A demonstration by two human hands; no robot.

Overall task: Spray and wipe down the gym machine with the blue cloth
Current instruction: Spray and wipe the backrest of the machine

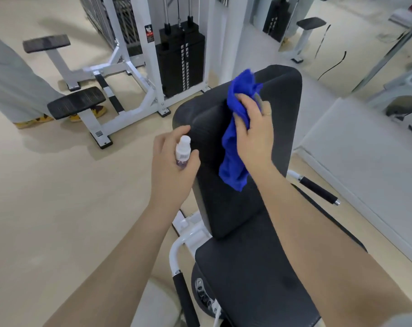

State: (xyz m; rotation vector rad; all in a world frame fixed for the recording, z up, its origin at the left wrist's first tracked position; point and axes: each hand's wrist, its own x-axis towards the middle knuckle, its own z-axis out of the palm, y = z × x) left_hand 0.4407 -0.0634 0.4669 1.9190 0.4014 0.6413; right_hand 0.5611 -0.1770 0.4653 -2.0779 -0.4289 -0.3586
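Under both hands, black padded backrest (226, 208) of the gym machine, tilted, running from top centre down to the seat pad (254, 279) at the bottom edge. White frame tube with black grip (183, 300) below the left hand, second black grip (318, 190) out to the right of the right forearm. Beyond the left hand, a white cable machine with black weight stack (181, 60) and a low black footplate (76, 102) on the beige floor (58, 197). Far left of the left hand, another person's grey trouser leg (14, 83) and yellow shoe. Blue cloth (234, 147) bunched and hanging, pressed against the upper backrest by the right hand (254, 133); fingers closed around its top, a ring on one finger, loose end dangling below the palm. Left hand (172, 161) just left of the cloth, near the backrest's left edge, wrapped tight on a small spray bottle (182, 151): white top, clear purplish body, index finger up over the nozzle. Cannot tell if spray is coming out.
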